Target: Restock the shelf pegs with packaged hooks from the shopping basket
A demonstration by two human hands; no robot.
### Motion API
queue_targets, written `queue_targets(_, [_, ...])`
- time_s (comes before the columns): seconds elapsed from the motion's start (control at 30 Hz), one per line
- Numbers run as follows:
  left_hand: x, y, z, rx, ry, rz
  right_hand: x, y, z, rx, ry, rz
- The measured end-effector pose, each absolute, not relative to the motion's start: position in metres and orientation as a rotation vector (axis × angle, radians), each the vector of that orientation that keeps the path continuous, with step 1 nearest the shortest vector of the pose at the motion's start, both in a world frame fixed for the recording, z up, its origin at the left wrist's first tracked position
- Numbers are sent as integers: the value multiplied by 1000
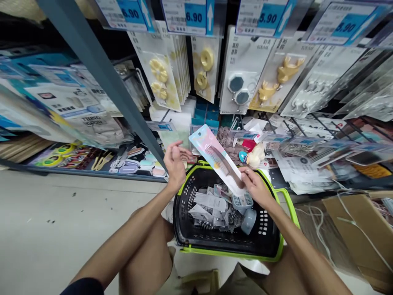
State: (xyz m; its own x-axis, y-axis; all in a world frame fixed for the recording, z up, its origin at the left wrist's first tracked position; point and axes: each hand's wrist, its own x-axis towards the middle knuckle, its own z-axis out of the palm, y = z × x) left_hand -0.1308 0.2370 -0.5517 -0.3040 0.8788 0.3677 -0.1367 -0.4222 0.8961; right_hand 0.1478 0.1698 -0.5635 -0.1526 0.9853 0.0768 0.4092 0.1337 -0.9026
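My right hand (255, 186) grips the lower end of a long packaged brown comb (218, 159) on a pink and blue card, held tilted above a black shopping basket (227, 246) with a green rim. My left hand (175, 162) hovers to the left of the comb, fingers loosely curled and apart, with nothing in it. The basket sits on the floor between my knees and holds several small packaged items and a pale blue plastic piece (248, 220).
Shelves ahead carry hanging packs of hooks (276, 82) and sponges under blue price tags (193, 16). Loose packets lie on the low shelf (307, 159). A grey shelf post (101, 78) slants at the left. A cardboard box (353, 229) stands at the right. Grey floor lies at the left.
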Motion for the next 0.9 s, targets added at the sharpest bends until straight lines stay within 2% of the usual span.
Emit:
queue_targets(0.17, [-106,202,-558,1709,984,1082,112,154,-572,-1208,-1691,1204])
queue_targets(0.3, [-93,187,-563,1858,1059,835,99,146,-577,-1087,-1718,1294])
queue_targets(0.43, [-98,200,-562,1839,1029,781,100,149,-572,-1083,-1603,1319])
queue_targets(0.57, [-99,212,-562,1800,964,750,103,153,-570,-1112,-1488,1204])
queue_targets(0.9, [-100,210,-574,1887,925,639,113,151,-570,-1233,-1722,973])
